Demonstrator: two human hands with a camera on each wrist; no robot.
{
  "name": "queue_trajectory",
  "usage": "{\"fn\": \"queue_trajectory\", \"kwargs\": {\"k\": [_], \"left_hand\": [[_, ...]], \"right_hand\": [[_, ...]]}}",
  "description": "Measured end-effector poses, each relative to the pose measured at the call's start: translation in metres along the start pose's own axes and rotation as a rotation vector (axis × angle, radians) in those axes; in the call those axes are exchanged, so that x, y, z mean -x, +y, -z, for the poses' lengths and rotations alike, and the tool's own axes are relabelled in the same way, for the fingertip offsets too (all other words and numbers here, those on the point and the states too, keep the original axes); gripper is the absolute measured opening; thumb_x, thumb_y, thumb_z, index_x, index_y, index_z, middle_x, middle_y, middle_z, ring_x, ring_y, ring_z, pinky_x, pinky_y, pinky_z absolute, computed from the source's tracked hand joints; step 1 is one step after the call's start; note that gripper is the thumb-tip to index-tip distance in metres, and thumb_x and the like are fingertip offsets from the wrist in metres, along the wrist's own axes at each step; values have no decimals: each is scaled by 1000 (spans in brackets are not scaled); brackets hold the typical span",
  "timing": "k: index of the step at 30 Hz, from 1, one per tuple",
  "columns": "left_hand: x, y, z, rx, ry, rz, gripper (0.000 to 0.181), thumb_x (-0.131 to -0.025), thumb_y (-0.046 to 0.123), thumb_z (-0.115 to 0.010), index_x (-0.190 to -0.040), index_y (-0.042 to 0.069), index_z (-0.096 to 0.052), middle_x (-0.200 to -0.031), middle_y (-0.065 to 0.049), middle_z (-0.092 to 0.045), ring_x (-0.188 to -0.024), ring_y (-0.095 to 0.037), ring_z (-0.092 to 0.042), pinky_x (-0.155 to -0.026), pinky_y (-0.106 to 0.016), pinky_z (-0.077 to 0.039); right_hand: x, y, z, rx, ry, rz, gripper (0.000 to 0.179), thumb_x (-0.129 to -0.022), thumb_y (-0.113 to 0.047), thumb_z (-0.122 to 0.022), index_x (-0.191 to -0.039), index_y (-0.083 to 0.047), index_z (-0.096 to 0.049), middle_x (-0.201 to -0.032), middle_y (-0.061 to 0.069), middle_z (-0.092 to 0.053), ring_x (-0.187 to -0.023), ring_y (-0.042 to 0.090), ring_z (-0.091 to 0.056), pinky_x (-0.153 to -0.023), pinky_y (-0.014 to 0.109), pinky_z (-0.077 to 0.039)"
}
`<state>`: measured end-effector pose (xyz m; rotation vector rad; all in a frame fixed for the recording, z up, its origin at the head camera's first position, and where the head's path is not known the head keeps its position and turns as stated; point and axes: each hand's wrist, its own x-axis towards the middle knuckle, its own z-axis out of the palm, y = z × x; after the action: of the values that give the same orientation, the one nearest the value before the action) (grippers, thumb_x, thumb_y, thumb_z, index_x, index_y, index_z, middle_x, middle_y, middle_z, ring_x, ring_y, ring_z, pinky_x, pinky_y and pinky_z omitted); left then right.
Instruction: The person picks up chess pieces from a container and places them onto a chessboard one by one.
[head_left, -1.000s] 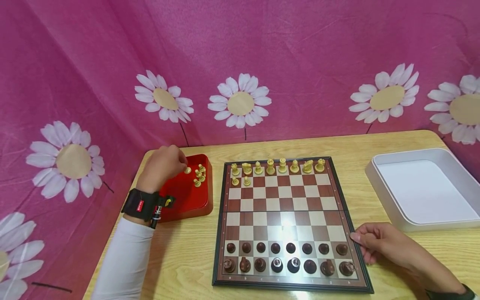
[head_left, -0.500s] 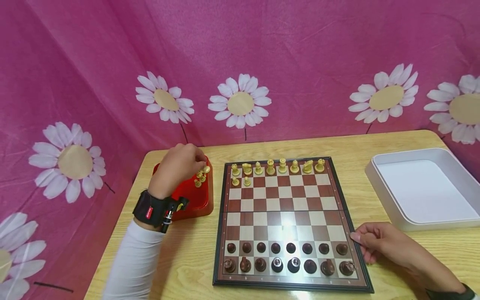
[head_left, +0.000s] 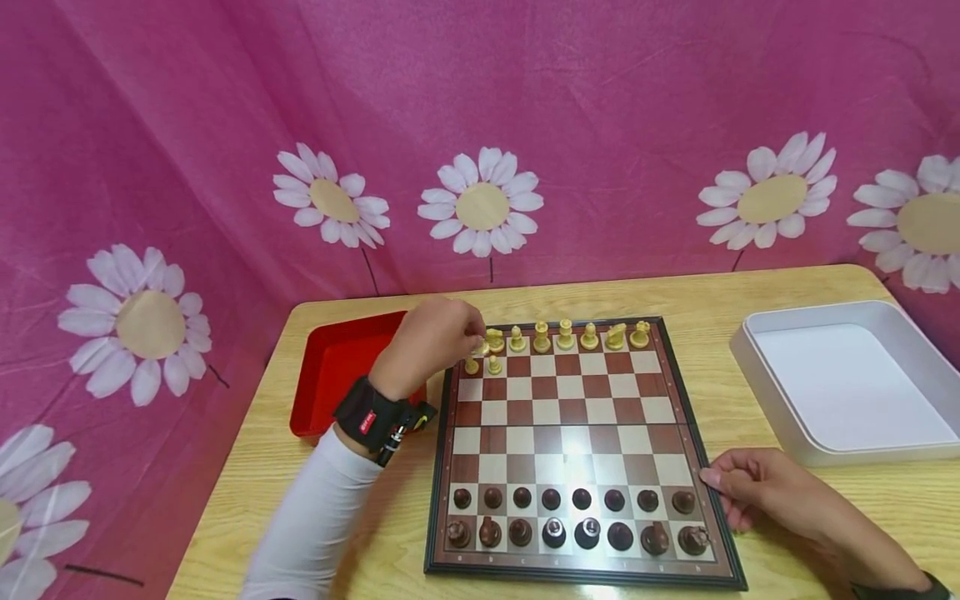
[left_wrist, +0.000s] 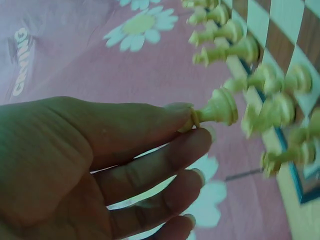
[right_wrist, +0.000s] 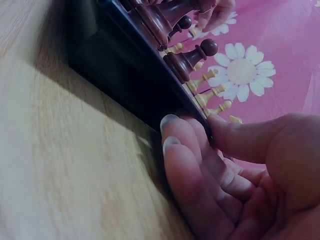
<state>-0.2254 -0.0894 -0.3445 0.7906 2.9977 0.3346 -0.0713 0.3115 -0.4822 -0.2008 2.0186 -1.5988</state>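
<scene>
My left hand (head_left: pixel 435 342) pinches a cream chess pawn (left_wrist: pixel 220 109) between thumb and index finger, its base pointing away from the palm. The hand is over the far left corner of the chessboard (head_left: pixel 570 387), hiding the corner piece there in the head view. Cream pieces, among them a queen or king (head_left: pixel 565 333), line the far row, with two cream pawns in front of them at left. Two full dark rows stand on the near side, including a dark pawn (right_wrist: pixel 187 62). At the board's right edge my right hand (head_left: pixel 780 492) grips the rim, thumb on top and fingers curled against the side.
A red box (head_left: pixel 330 375) sits left of the board, partly covered by the left forearm. To the right stands a white tray (head_left: pixel 862 375). A pink flowered cloth (head_left: pixel 615 150) hangs behind the wooden table (head_left: pixel 720 292).
My left hand has moved right, out of the red box and over to the board's far left corner, with a cream pawn in its fingers. The right hand stays at the board's edge.
</scene>
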Motion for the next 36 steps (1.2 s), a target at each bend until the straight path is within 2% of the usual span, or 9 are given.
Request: {"fn": "queue_trajectory", "kwargs": {"k": [4, 8, 13, 20, 26, 36], "left_hand": [[-8, 11, -12, -6, -27, -31, 10, -83, 24, -73, -90, 18, -75, -78, 7, -64, -67, -11, -51, -53, -24, -44], [-15, 17, -25, 4, -72, -49, 12, -83, 25, -74, -94, 20, -75, -79, 9, -64, -67, -10, -52, -52, -24, -43], [-22, 19, -39, -4, -86, -54, 13, -81, 24, -76, -93, 19, -75, -79, 8, -65, -68, -10, -51, -54, -25, -43], [-25, 18, -54, -24, -87, -72, 7, -80, 21, -76, -86, 18, -75, -75, 9, -63, -64, -10, -52, -53, -25, -43], [-26, 17, -60, -56, -68, -120, 3, -82, 20, -74, -85, 20, -75, -76, 10, -64, -63, -8, -52, -51, -25, -42], [-28, 18, -59, -49, -56, -109, 4, -81, 22, -75, -85, 19, -75, -73, 11, -62, -62, -8, -51, -51, -26, -41]], "right_hand": [[0, 0, 0, 6, 2, -2, 27, -99, -17, -50, -98, 10, -54, -70, 10, -61, -60, 20, -61, -55, 37, -54], [0, 0, 1, 13, 4, -13, 27, -99, -18, -50, -98, 9, -55, -70, 11, -61, -60, 20, -61, -55, 37, -54], [0, 0, 0, 19, 5, -18, 27, -99, -18, -50, -98, 9, -55, -70, 11, -61, -60, 21, -61, -55, 37, -54], [1, -1, -1, 3, -2, -3, 27, -99, -17, -50, -98, 10, -54, -70, 11, -61, -60, 20, -61, -55, 37, -54], [0, 1, -1, 1, -5, 3, 26, -99, -16, -49, -97, 10, -54, -70, 10, -61, -60, 20, -61, -54, 36, -54], [0, 0, 0, 13, 5, -10, 27, -99, -18, -50, -98, 9, -55, -70, 11, -61, -60, 21, -61, -54, 36, -53]]}}
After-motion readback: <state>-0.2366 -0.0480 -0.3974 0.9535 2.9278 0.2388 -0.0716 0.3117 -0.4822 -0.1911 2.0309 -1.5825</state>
